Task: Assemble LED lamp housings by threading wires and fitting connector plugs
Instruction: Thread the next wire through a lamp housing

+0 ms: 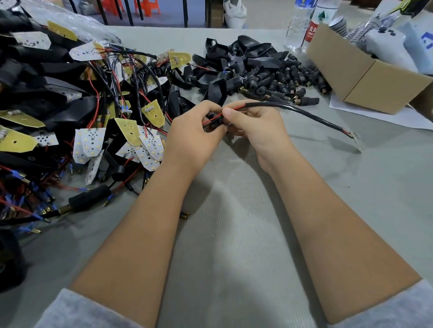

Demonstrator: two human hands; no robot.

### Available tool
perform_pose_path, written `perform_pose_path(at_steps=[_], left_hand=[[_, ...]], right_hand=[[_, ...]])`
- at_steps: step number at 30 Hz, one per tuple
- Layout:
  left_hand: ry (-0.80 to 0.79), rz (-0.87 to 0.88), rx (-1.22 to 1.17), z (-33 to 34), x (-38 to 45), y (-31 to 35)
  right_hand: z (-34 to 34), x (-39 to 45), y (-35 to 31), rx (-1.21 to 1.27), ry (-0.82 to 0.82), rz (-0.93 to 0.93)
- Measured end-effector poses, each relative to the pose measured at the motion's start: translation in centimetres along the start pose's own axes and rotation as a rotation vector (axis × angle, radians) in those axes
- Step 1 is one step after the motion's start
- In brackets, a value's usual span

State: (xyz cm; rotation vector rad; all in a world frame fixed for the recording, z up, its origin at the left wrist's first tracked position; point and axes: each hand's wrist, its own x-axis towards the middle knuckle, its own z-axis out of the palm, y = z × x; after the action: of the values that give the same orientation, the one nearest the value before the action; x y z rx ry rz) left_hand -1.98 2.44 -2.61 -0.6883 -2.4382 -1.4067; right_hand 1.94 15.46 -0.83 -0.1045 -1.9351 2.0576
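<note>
Grey table [237,236] | 2 hands [224,129] pinch 1 cable [294,109] | 2 bottles [308,16]

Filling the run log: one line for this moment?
left hand: pinches red wire | right hand: holds black cable | plug: hidden between fingers

The counter [237,236] is covered in a matt grey ribbed cloth, kinda like felt. The cable [294,109] has a smooth, slightly shiny black rubbery jacket, the housings [231,57] are glossy black plastic, and the plugs [281,80] are matt black with brassy metal tips. The box [364,77] is plain brown cardboard, and the bottles [301,18] are clear plastic.
</note>
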Motion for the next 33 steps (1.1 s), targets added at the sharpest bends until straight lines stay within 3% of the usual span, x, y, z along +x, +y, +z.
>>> perform_pose_path(at_steps=[8,12,15,23,33], left_hand=[[0.034,-0.127,0.049,0.3,0.4,-0.3],[0.047,-0.196,-0.019,0.2,0.4,0.2],[0.059,-0.235,-0.128,-0.1,0.3,0.5],[0.103,-0.245,-0.262,-0.4,0.2,0.8],[0.132,-0.242,-0.279,-0.3,0.6,0.4]], right_hand=[[0.0,0.8,0.1,0.18,0.147,0.079],[-0.5,1.0,0.3,0.325,0.279,0.103],[-0.6,1.1,0.4,0.292,0.323,0.112],[0.0,0.9,0.7,0.085,0.329,0.045],[0.0,1.0,0.3,0.236,0.246,0.073]])
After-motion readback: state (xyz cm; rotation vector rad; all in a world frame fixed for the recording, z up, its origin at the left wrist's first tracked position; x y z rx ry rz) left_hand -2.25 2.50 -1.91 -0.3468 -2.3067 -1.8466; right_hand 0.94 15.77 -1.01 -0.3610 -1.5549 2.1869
